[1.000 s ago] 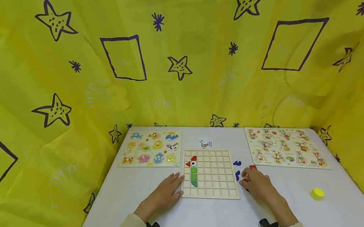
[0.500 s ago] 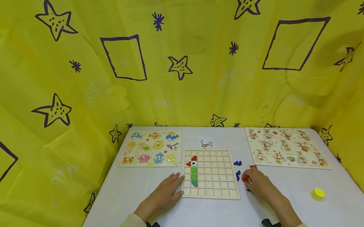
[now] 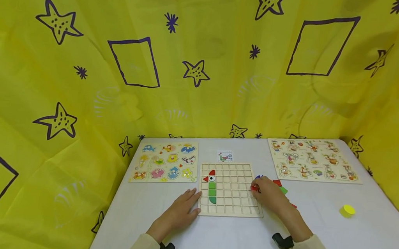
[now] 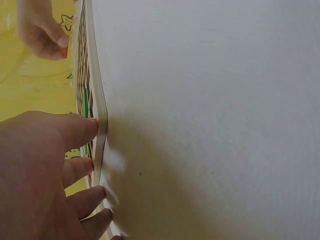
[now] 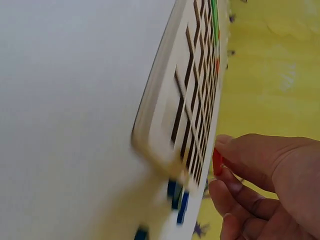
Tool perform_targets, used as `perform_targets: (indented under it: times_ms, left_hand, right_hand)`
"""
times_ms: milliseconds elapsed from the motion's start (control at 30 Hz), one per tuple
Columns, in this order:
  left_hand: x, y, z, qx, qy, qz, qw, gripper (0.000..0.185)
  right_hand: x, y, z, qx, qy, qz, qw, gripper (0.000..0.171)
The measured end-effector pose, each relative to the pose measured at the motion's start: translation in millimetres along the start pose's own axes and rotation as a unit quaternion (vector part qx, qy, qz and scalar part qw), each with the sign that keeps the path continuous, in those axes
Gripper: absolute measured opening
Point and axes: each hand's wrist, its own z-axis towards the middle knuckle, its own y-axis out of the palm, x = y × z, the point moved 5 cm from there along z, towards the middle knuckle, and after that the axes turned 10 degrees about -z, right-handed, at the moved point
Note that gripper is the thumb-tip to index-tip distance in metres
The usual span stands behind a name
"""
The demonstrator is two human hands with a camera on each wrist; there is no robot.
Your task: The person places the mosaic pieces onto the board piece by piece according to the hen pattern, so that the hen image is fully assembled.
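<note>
Now | white table [image 3: 317,235], yellow drape [image 3: 204,62] | hands: left [image 3: 182,211] flat, right [image 3: 268,192] pinches red piece [image 3: 253,188]

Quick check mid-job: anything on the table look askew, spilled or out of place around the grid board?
Mostly tidy. The grid board sits square, steadied at its edge by the left hand; the right hand pinches a red piece. The only stray is a yellow disc, alone far right.
</note>
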Motion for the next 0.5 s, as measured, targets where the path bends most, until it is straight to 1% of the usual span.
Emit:
perform_targets:
  times_ms: [167,267,400,500]
  left_hand:
    - [-0.6,-0.2,-0.5,0.0,0.0,0.003,1.0,0.063]
    - [-1.5,0.2,-0.4,-0.002,0.0,0.004,1.0,0.063]
    - [-2.3,0.7,0.3,-0.004,0.005,0.005,1.0,0.063]
    - [-2.4,0.8,0.7,-0.004,0.004,0.006,1.0,0.063]
  right_hand:
    - [-39.2,17.3,14.6,-0.024,-0.012,0.01,1.0,0.019]
    - [-62.2,28.2,21.4,-0.029,-0.026,0.023,0.999,0.02]
    - [-82.8,39.9,26.9,-0.018,-0.054,0.024,0.998,0.016]
    - [-89.6,44.1,29.2,-0.001,-0.07,0.019,0.997,0.014]
